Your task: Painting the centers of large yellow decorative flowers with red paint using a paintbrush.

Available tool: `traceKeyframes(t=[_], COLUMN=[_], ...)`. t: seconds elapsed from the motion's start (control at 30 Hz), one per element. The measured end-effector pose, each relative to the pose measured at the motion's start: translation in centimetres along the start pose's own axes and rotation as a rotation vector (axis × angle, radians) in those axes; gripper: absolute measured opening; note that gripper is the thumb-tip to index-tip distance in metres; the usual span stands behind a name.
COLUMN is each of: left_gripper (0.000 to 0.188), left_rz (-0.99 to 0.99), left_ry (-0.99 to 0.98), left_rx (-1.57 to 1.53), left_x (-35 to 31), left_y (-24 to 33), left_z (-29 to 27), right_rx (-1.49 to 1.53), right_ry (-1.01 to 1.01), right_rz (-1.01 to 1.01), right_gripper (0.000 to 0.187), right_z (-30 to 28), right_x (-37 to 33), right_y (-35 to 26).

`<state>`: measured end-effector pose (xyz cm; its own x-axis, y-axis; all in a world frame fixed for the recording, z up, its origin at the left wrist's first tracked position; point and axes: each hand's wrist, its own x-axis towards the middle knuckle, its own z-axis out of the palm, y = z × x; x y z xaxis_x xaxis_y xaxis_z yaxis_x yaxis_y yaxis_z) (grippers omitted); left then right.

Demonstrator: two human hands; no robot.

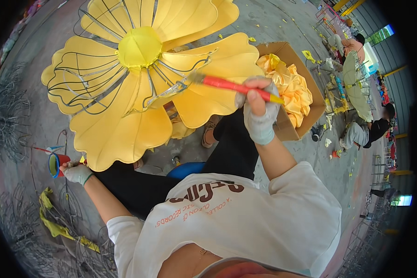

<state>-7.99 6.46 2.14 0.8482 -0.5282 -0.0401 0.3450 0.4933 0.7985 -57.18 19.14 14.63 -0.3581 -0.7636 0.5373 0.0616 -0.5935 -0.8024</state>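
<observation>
A large fabric flower stands before me, with a bright yellow round centre (140, 46) and pale yellow scalloped petals (118, 134). Bare dark wire frames (85, 78) show on some of its petals. My right hand (261, 111), in a pale fingertip-less glove, is closed around a paintbrush (224, 85) with a red handle and yellow end. The bristles, blurred, are by a wire edge right of the flower's centre. Low at the left, my gloved left hand (77, 173) grips a small red cup (66, 160) with a blue rim; its inside looks greenish.
A cardboard box (316, 111) of bunched yellow-orange fabric (292, 90) stands right of the flower. Dark wire frames (7, 111) pile up at the left, with a yellow fabric strip (55, 224) among them. Two people (377, 127) are farther off at the right.
</observation>
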Motion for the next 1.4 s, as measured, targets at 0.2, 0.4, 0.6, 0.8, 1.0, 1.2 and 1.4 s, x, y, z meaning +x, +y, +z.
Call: traceKeyframes(t=[0.2, 0.4, 0.6, 0.8, 1.0, 1.2, 1.4], left_gripper=[0.031, 0.031, 0.031, 0.031, 0.031, 0.031, 0.031], left_rz=[0.003, -0.005, -0.010, -0.016, -0.016, -0.024, -0.047], left_ry=[-0.005, -0.003, 0.026, 0.071, 0.152, 0.223, 0.297], left_rx=[-0.017, -0.029, -0.045, -0.059, -0.073, -0.087, -0.124], left_x=[0.6, 0.7, 1.1, 1.4, 2.6, 2.4, 4.0], left_y=[-0.3, -0.6, -1.0, -1.3, -1.7, -2.5, -2.4], left_z=[-0.3, -1.6, -1.9, -2.9, -3.1, -4.3, -5.0], right_rx=[-0.228, -0.112, -0.724, -0.714, -0.928, -0.949, -1.036], right_ry=[0.067, 0.037, -0.255, -0.352, -0.381, -0.613, -0.547], right_rz=[0.044, -0.034, -0.573, -0.687, -0.882, -0.841, -0.840], right_gripper=[0.017, 0.018, 0.022, 0.026, 0.030, 0.032, 0.030], right_z=[-0.4, -0.8, 2.0, 3.9, 4.5, 7.7, 7.6], right_x=[-0.5, 0.2, -1.4, -2.4, -3.1, -3.2, -3.3], right_y=[0.8, -0.8, -0.2, -0.6, 1.2, 2.0, -1.0])
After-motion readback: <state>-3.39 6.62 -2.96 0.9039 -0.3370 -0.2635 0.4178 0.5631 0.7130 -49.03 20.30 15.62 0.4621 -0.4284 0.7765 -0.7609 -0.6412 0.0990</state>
